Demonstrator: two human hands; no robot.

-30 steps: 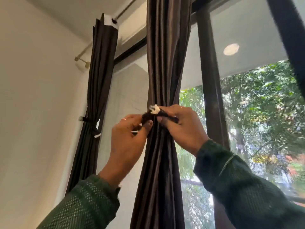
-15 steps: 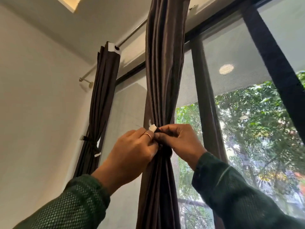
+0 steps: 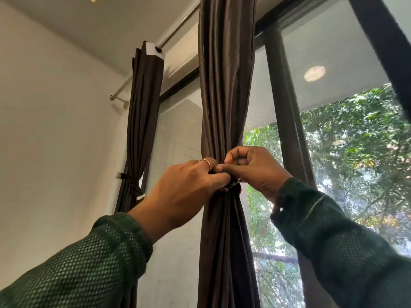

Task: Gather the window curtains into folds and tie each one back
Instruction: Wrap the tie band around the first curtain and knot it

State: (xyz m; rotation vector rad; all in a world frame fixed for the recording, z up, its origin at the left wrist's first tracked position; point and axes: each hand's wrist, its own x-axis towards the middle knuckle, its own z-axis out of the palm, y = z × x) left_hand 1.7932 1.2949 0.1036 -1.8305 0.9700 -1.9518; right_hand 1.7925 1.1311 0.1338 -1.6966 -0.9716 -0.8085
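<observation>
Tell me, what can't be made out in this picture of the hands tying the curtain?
- Head view: the tie band is mostly covered by the left hand and right hand; whether it is fastened cannot be told.
- The near curtain is cut off by the top and bottom edges.
- The far curtain has its lower part hidden behind the left sleeve.

One view only: head-worn wide-angle camera. Tilted steeply upward, facing window [image 3: 355, 174] and white wall [image 3: 55, 130] at left. Close range: gathered brown curtain [image 3: 224, 96] fills centre, top to bottom edge. Left hand [image 3: 189, 185] and right hand [image 3: 253, 170] meet at frame centre; green sleeves [image 3: 89, 267] enter from both lower corners. Curtain rod [image 3: 178, 27] and ceiling visible at top. Second curtain [image 3: 142, 121] farther off, left of centre. Wide lens bends frame edges. No second view, no shared area.
</observation>
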